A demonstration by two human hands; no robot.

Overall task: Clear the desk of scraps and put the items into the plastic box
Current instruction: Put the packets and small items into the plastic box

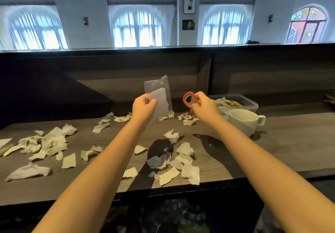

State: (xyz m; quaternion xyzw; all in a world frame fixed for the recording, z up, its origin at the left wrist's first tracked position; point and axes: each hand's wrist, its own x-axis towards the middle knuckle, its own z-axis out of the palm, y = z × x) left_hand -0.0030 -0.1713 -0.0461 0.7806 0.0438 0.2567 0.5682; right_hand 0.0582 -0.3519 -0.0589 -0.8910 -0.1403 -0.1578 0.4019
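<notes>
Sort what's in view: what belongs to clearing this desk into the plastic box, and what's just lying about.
Belongs to the job: paper scraps; plastic box; clear bag, held by the left hand; red opener, pinched by the right hand.

Lying about: white cup beside the box, possibly an item too; framed pictures on the wall.

Head-worn view, forward-down over desk (pixel 272 142)

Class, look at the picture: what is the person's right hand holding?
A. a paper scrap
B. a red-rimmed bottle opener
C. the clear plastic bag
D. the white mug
B: the right hand pinches the red-rimmed bottle opener; the left hand holds the clear plastic bag, and the white mug stands on the desk.
</notes>
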